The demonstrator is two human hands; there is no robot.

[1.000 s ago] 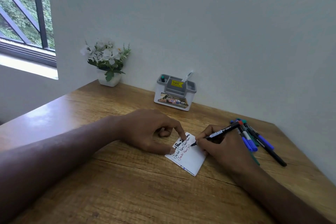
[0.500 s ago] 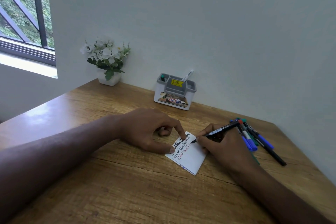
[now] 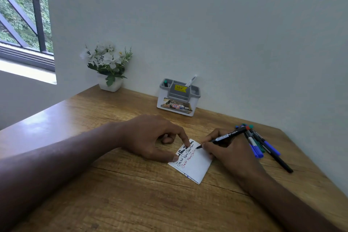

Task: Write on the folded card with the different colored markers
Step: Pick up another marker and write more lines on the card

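Note:
A white folded card (image 3: 195, 165) lies on the wooden table (image 3: 116, 203), with lines of black, blue and red writing along its left part. My left hand (image 3: 150, 137) presses the card's left edge down with forefinger and thumb. My right hand (image 3: 224, 150) grips a black marker (image 3: 226, 136), whose tip touches the card's upper right edge. Behind that hand lies a loose bunch of markers (image 3: 263, 145) in blue, green, red and black.
A grey and white pen holder (image 3: 178, 100) with a pen in it stands by the wall. A white pot of white flowers (image 3: 109, 66) sits at the back left corner. The table's right edge runs close to the markers. A window (image 3: 20, 15) is at the left.
The marker tip has moved a little to the right and up along the card's top line. My left hand has stayed where it was.

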